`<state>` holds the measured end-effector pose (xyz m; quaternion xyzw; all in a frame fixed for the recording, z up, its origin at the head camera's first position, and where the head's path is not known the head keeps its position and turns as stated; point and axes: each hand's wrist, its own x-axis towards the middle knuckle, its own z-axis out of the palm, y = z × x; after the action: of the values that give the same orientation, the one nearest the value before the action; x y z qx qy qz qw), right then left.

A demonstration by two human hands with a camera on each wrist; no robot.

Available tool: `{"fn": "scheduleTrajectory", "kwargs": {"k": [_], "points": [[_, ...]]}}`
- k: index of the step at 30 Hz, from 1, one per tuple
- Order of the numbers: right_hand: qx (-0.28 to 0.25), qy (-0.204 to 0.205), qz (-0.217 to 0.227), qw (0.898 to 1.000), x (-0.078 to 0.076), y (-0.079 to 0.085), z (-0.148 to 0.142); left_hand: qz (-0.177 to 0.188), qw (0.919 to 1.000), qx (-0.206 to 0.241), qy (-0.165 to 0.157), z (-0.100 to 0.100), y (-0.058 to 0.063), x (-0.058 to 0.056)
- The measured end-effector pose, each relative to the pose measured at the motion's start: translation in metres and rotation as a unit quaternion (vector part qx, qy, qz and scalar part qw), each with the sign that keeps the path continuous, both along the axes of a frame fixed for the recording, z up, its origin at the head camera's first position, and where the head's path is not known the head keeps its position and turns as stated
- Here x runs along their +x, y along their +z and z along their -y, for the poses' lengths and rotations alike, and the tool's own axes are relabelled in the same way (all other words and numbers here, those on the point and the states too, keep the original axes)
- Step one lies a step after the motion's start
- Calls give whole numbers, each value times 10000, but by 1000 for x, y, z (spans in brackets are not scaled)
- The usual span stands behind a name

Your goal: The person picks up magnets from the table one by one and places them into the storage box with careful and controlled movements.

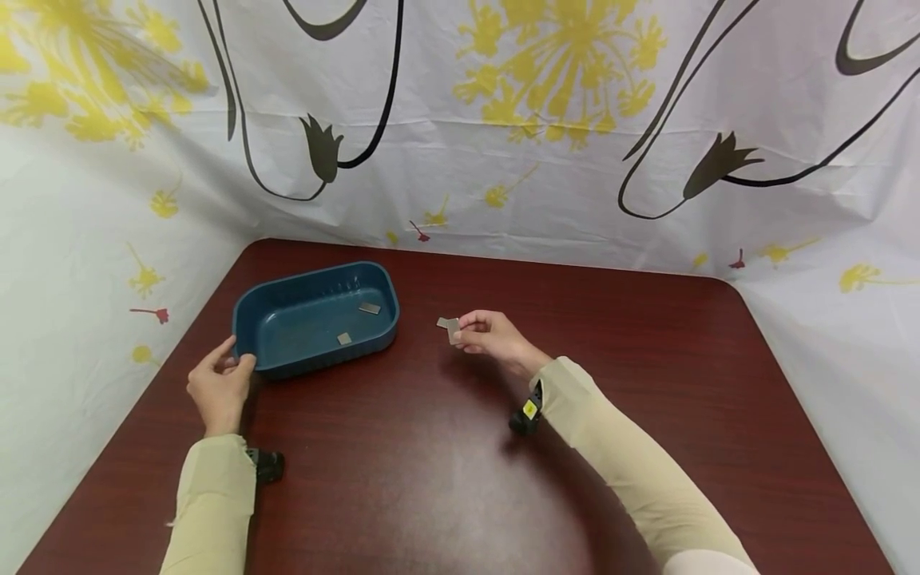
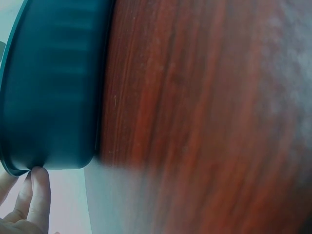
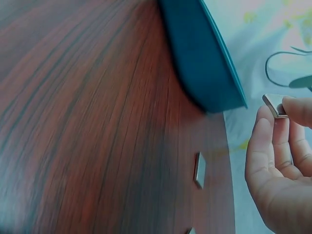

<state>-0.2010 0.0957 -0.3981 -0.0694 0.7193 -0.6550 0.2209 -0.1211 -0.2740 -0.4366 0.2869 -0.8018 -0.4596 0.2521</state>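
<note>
A blue plastic tray (image 1: pixel 316 369) with rounded corners stands at the back left of the table. My left hand (image 1: pixel 219 387) grips its near left corner, and in the left wrist view the fingers (image 2: pixel 40 195) reach up to the rim from outside. Two small flat silver metal pieces lie inside, one toward the back (image 1: pixel 370 307) and one by the near wall (image 1: pixel 344 339). To the right of the tray, my right hand (image 1: pixel 496 339) pinches another flat metal piece (image 3: pixel 276 106) between thumb and fingers, above the table.
A loose metal piece (image 3: pixel 200 170) lies on the table in the right wrist view, and the tip of another (image 3: pixel 191 231) shows at the bottom edge. The dark red wooden table (image 1: pixel 431 479) is bordered by a white patterned cloth (image 1: pixel 446 176) behind and at both sides.
</note>
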Motion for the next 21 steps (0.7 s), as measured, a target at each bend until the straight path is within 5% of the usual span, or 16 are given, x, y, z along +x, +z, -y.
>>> {"fn": "scheduleTrajectory", "kwargs": {"k": [21], "points": [[-175, 272, 53, 9995, -1, 3, 56, 114, 9999, 108, -42, -1, 0, 2]]}}
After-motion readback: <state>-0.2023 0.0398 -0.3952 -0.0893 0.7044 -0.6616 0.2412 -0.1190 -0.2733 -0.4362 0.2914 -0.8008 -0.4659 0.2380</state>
